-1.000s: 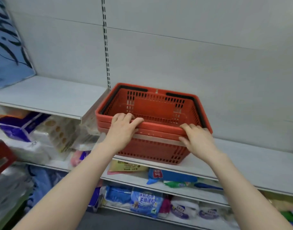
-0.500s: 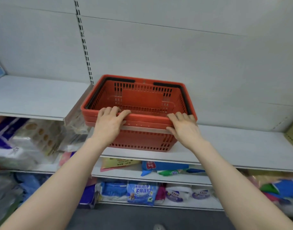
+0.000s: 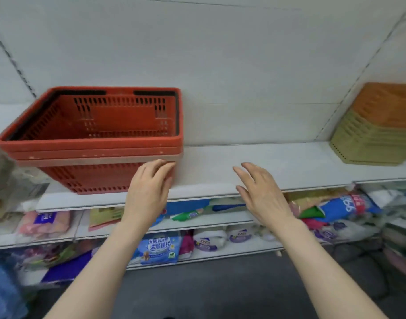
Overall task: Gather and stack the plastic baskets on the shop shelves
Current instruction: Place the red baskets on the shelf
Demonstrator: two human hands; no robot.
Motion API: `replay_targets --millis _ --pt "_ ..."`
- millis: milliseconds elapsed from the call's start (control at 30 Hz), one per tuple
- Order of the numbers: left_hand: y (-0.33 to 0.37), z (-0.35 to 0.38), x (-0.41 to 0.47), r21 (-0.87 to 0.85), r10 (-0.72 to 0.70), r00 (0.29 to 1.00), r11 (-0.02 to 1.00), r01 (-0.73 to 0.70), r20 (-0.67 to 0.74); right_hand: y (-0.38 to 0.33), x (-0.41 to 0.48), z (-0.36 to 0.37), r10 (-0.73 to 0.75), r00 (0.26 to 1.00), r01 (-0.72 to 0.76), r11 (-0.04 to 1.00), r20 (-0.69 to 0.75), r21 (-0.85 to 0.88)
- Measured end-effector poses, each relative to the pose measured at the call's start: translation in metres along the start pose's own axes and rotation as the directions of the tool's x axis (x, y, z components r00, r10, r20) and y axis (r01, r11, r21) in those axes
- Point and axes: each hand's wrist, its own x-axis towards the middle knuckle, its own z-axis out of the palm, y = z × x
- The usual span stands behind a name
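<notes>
A stack of three nested red plastic baskets [image 3: 98, 143] with black handles rests on the white shelf [image 3: 278, 164] at the left. My left hand [image 3: 149, 192] hovers in front of the stack's right front corner, fingers loosely curved, holding nothing; whether it touches the corner I cannot tell. My right hand [image 3: 261, 194] is open over the bare shelf to the right of the stack, fingers apart. At the far right of the same shelf stands a tilted pile of olive-green baskets topped by orange ones [image 3: 379, 127].
The lower shelves [image 3: 208, 222] hold packaged goods: blue, white, pink and green bags. A clear wrapped pack [image 3: 11, 180] juts in at the left, next to the red stack. The dark floor [image 3: 220, 291] lies below.
Both hands have let go of the red stack's front rim. The view has swung right, so the stack sits at the left and the green and orange pile has come into sight.
</notes>
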Motion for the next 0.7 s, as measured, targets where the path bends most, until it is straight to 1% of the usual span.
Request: replay_targets --millis 67,133,200,267,333,400,500,567,700 --pt "0.051 0.037 -0.002 -0.091 -0.045 0.998 0.995 0.050 0.054 0.050 -0.039 -0.006 0.102 0.995 -0.102 0.995 0.023 0.021" --pt "0.101 0.077 0.000 -0.172 -0.059 0.992 0.982 0.078 0.113 0.103 -0.076 -0.012 0.209 0.977 -0.209 0.978 0.043 0.018" --pt "0.150 0.118 0.004 -0.235 -0.022 0.982 0.970 0.066 0.187 0.154 -0.110 -0.019 0.308 0.949 -0.311 0.950 0.070 0.030" --pt "0.199 0.152 0.014 -0.283 0.026 0.967 0.958 0.048 0.253 0.203 -0.139 -0.031 0.401 0.914 -0.402 0.915 0.056 0.022" --pt "0.246 0.181 0.026 -0.328 0.071 0.949 0.944 0.035 0.307 0.250 -0.162 -0.044 0.492 0.868 -0.493 0.870 0.061 0.012" --pt "0.288 0.205 0.042 -0.368 0.114 0.932 0.930 0.022 0.344 0.294 -0.175 -0.057 0.572 0.818 -0.575 0.817 0.065 0.040" --pt "0.343 0.243 0.072 -0.430 0.181 0.911 0.903 -0.005 0.370 0.359 -0.180 -0.074 0.671 0.741 -0.670 0.735 0.028 0.108" --pt "0.375 0.270 0.096 -0.471 0.210 0.904 0.882 -0.011 0.373 0.400 -0.177 -0.082 0.713 0.701 -0.706 0.694 0.002 0.142" --pt "0.430 0.332 0.150 -0.543 0.250 0.894 0.839 -0.009 0.372 0.481 -0.160 -0.089 0.747 0.664 -0.729 0.659 -0.043 0.188"
